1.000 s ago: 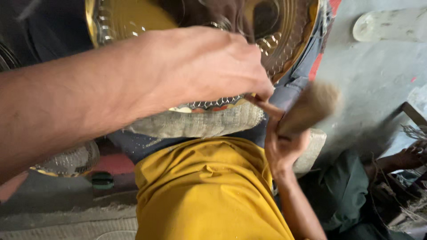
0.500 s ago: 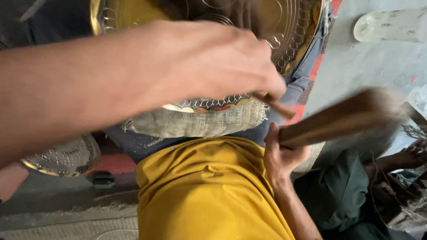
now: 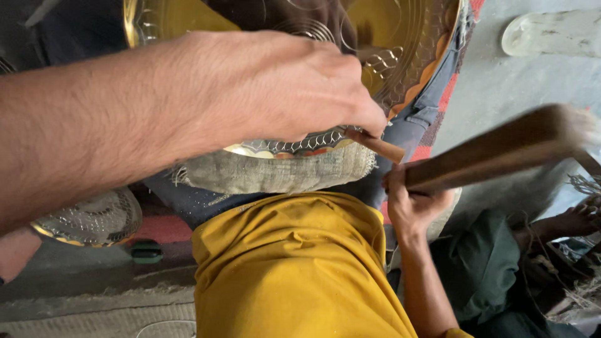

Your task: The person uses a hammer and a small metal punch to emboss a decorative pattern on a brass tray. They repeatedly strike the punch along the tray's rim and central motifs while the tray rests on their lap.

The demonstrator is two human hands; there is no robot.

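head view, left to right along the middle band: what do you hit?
Small patterned metal plate → left hand over the large brass plate → thin wooden punch → right hand → blurred wooden mallet → another person's hand.

No packages, labels, signs or screens anywhere in view.

Floor: my grey concrete floor, dull daylight | top right: pale slab-like object | lower left: woven mat edge, small dark green item | right edge: loose straw fibres
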